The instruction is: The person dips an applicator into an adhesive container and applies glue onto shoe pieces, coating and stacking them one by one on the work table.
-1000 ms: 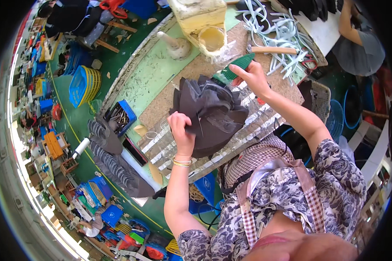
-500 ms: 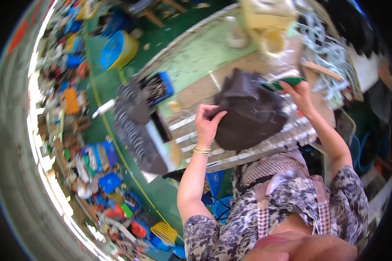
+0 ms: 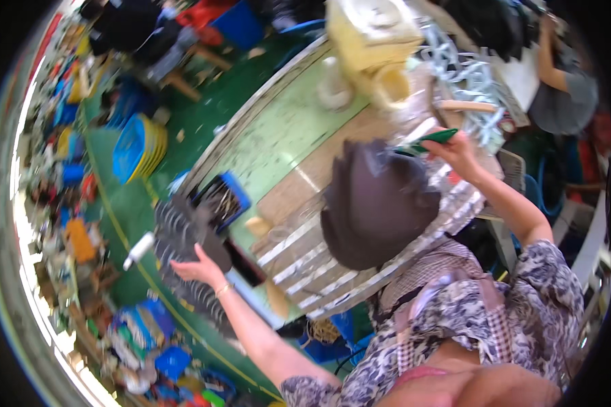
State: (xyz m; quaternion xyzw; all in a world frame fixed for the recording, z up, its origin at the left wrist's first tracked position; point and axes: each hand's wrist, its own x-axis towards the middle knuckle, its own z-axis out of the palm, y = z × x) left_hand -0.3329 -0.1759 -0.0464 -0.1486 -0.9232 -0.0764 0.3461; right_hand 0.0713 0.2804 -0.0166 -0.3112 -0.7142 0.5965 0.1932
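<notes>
My left hand (image 3: 200,270) is stretched out to the left, fingers apart, over a row of overlapping dark pieces with pale curved edges (image 3: 183,237). Whether it touches them I cannot tell. In my right hand (image 3: 455,156) is a tool with a green handle (image 3: 440,136); its working end is blurred and partly hidden. That hand is at the far right edge of a dark brown, thin, flexible sheet-like pile (image 3: 380,210) with jagged layers on its left side. The pile lies on a striped board (image 3: 299,247) at the table's near side.
On the green tabletop (image 3: 278,129) stand a yellowish block-shaped container (image 3: 373,34), a yellow cup (image 3: 392,85) and a white bottle (image 3: 335,88). Pale blue strips (image 3: 448,54) are heaped at the far right. A blue tray (image 3: 234,197) sits by the left edge. Another person (image 3: 563,95) is at upper right.
My left hand has let go of the dark brown pile's left edge and moved left, opening over the overlapping pieces. My right hand still holds the green-handled tool. The whole view has shifted.
</notes>
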